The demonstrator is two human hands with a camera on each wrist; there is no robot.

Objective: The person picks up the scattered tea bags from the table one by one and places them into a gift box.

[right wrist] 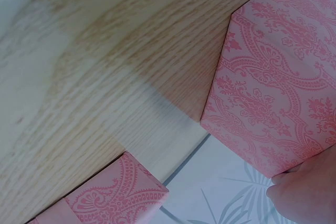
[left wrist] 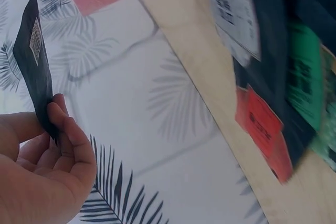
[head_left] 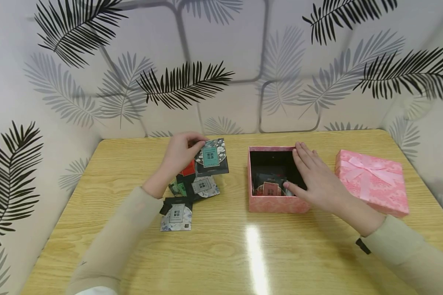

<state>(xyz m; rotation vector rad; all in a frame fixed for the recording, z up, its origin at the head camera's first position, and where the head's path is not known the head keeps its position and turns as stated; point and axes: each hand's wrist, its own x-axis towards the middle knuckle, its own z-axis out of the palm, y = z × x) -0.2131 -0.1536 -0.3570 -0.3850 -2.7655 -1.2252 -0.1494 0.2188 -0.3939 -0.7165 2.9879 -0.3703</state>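
My left hand pinches the edge of a dark tea sachet with a teal label and floral print. It is held above a loose group of tea sachets on the table. Among these are a grey-labelled sachet, a red one and a green one. With its fingers straight, my right hand rests over the right side of a pink patterned box, thumb near the front rim. Inside that box, a sachet with a reddish label lies toward the front; others are partly hidden.
To the box's right lies its pink lid with a ribbon bow. One white-and-dark sachet lies nearest the front of the group. The wooden table meets a leaf-patterned wall covering at the back.
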